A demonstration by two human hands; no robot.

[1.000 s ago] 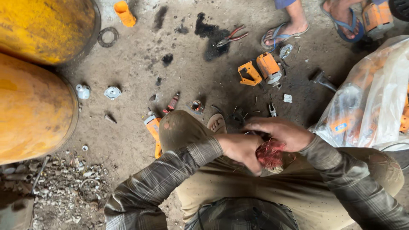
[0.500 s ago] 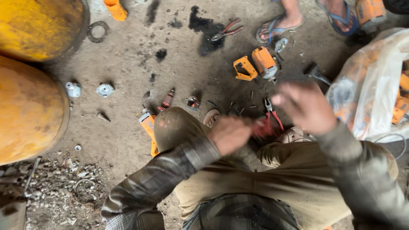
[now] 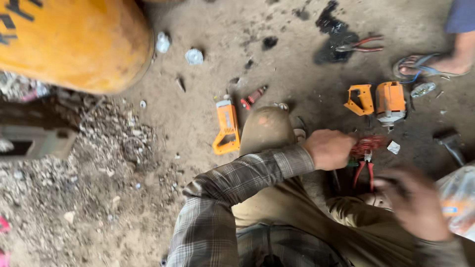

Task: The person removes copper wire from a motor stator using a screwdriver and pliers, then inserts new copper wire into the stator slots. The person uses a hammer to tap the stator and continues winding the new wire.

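Yellow metal fills the upper left corner: a big round tank (image 3: 74,42) lies on the dirty concrete floor (image 3: 208,29), and beside it a heap of grey rubble and scrap (image 3: 74,163) spreads toward the person. The person sits low on this floor, one knee (image 3: 267,126) raised, so the work stays close above the lap and the small parts can lie within reach around the legs.

Orange pieces of a power tool casing are scattered near: one long half shell (image 3: 226,129) just left of the knee, and two more pieces (image 3: 378,101) further right. I judge they are laid apart because the tool is opened. A second pair of pliers (image 3: 358,45) lies well away beside a dark stain, near another person's sandalled foot (image 3: 425,66).

The left hand (image 3: 329,148) reaches forward over the knee, sleeve stretched, wrist bent down, its fingers clamped on a bundle of reddish copper wire (image 3: 367,146). Red-handled pliers (image 3: 363,170) sit just under this bundle, touching it or nearly so. The right hand (image 3: 415,202) is lower and nearer, blurred; its fingers seem loosely curled, but I cannot tell whether they hold something.
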